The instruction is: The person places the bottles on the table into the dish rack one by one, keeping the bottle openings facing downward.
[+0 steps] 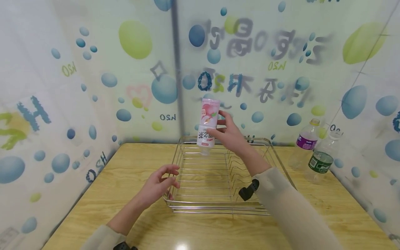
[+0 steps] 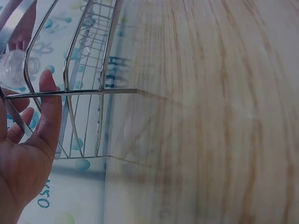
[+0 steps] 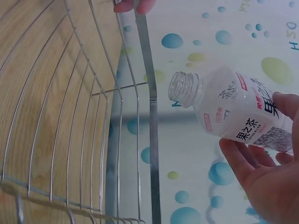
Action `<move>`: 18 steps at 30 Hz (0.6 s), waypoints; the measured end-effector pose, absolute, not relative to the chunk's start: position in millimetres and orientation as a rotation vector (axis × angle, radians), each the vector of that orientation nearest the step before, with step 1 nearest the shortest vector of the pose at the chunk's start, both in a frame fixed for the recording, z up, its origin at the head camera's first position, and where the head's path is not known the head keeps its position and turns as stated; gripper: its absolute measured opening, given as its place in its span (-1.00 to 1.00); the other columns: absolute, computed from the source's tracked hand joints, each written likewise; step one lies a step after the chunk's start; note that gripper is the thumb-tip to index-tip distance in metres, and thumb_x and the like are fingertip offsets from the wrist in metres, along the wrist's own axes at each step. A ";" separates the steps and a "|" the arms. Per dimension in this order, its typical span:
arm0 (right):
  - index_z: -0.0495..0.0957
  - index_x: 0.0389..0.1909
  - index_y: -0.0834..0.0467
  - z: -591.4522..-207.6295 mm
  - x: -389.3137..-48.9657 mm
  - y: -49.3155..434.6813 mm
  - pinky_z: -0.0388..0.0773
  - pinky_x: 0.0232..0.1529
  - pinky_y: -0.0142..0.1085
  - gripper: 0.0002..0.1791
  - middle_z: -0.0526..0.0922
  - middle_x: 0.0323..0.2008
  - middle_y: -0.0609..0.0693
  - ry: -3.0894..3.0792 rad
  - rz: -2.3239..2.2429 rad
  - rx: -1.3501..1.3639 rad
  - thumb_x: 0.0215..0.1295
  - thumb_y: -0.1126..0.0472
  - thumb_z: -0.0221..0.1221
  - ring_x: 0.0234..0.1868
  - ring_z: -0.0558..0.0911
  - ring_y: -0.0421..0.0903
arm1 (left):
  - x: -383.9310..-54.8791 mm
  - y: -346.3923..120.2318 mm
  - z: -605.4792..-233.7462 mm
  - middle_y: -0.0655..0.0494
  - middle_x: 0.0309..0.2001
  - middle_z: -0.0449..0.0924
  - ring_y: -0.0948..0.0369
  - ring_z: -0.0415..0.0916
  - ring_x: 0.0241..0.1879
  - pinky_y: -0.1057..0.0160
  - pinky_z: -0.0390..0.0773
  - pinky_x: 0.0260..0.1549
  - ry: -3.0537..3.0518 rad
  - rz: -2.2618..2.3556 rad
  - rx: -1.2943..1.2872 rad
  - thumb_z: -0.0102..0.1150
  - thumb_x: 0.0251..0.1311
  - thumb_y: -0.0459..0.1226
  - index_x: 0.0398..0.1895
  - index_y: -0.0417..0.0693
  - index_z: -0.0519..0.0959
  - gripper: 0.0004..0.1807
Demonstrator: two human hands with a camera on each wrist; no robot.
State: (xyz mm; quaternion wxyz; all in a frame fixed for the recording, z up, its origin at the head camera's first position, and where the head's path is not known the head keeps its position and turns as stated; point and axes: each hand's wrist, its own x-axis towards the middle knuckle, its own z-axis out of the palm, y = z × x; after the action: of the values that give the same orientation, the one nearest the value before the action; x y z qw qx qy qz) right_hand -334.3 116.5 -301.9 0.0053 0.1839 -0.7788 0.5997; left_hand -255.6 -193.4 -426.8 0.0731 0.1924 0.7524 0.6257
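My right hand (image 1: pixel 229 133) holds a clear plastic drink bottle (image 1: pixel 207 119) with a pink peach label, thumb on one side and fingers on the other. The bottle is upside down above the wire dish rack (image 1: pixel 206 180). Its open, capless neck (image 3: pixel 184 88) shows in the right wrist view. My left hand (image 1: pixel 157 184) is at the rack's left front corner, fingers spread apart and loosely bent around the rim. In the left wrist view, the left thumb (image 2: pixel 46 112) overlaps a rack wire.
Two capless plastic bottles stand on the table right of the rack: one with a purple label (image 1: pixel 305 141), one with a green label (image 1: pixel 320 161). The wooden table (image 1: pixel 137 156) meets a patterned wall covering (image 1: pixel 140 86) at the back and sides.
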 end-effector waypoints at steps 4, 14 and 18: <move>-0.11 0.78 -0.04 -308.5 -347.8 107.9 0.62 0.39 0.23 0.04 0.41 0.45 0.21 -2.433 1.882 0.553 0.54 -0.01 0.36 0.37 0.58 0.25 | -256.3 -193.0 -427.7 -0.44 0.35 0.32 0.00 0.74 -0.06 0.09 0.80 -0.47 2.256 1.885 0.591 0.05 0.67 -0.33 0.51 -0.20 0.39 -0.56; -0.11 0.78 -0.05 -331.1 -376.4 88.3 0.61 0.41 0.22 0.04 0.38 0.50 0.23 -2.424 1.953 0.453 0.54 0.00 0.36 0.42 0.54 0.23 | -257.4 -191.0 -428.5 -0.36 0.34 0.36 -0.05 0.73 -0.04 0.07 0.81 -0.47 2.233 1.908 0.598 0.01 0.68 -0.36 0.50 -0.21 0.40 -0.57; -0.09 0.78 -0.03 -338.2 -383.8 76.7 0.63 0.40 0.18 0.03 0.40 0.48 0.23 -2.421 1.961 0.421 0.54 0.01 0.36 0.39 0.57 0.22 | -256.6 -192.0 -428.4 -0.40 0.36 0.35 -0.01 0.73 -0.05 0.07 0.81 -0.47 2.232 1.918 0.589 0.01 0.68 -0.35 0.50 -0.21 0.40 -0.58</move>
State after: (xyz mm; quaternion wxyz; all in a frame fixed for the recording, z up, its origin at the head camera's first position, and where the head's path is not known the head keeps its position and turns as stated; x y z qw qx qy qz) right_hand -383.8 76.7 -338.2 -0.0013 0.1338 -0.7700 0.6238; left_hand -256.6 -192.0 -428.4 0.0701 0.1958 0.7418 0.6375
